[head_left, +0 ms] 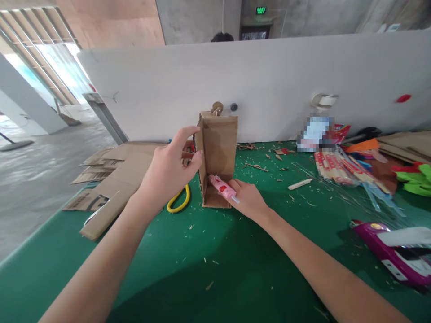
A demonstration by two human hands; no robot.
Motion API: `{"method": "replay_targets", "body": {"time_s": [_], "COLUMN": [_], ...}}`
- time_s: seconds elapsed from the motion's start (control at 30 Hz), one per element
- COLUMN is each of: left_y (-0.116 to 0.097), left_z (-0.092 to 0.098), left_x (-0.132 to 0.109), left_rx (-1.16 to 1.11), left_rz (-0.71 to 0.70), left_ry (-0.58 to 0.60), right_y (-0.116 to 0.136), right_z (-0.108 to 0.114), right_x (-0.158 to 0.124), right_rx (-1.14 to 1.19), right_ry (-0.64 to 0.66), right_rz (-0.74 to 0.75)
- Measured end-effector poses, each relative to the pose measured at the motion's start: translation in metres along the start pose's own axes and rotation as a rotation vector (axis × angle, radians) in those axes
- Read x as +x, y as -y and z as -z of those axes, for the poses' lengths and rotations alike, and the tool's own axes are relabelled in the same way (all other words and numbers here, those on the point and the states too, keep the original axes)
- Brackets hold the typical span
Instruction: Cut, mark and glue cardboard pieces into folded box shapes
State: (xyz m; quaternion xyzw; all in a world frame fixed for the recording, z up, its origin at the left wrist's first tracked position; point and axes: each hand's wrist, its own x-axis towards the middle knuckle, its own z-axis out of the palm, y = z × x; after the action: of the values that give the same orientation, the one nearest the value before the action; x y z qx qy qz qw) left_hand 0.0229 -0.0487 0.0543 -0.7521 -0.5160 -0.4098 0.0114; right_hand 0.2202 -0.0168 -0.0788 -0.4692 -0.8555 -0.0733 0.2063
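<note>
Cardboard box (220, 139) stands upright on our green table (188, 278), open side toward us, near the white partition (161, 89). Our left hand (171, 163) has thumb and index finger spread, tips at the box's left wall. Our right hand (249, 197) grips a pink tool (222, 187), clear stub toward us, far end inside the box, low. Yellow loop (187, 197) just left; cardboard pieces (129, 172) beyond it.
</note>
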Motion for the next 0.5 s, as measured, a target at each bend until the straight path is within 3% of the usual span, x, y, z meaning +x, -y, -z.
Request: {"method": "replay_targets", "body": {"time_s": [0.3, 0.5], "left_y": [0.0012, 0.0017], "left_z": [-0.0014, -0.0018], "left_x": [-0.001, -0.0016], "left_rx": [0.007, 0.03], "left_rz": [-0.023, -0.052], "left_ry": [-0.018, -0.03], "right_y": [0.0066, 0.0017], "right_z": [0.0045, -0.0015], "right_x": [0.0029, 0.0017], "right_rx": [-0.079, -0.039], "right_ry": [0.14, -0.098], "right_rz": [-0.028, -0.009]}}
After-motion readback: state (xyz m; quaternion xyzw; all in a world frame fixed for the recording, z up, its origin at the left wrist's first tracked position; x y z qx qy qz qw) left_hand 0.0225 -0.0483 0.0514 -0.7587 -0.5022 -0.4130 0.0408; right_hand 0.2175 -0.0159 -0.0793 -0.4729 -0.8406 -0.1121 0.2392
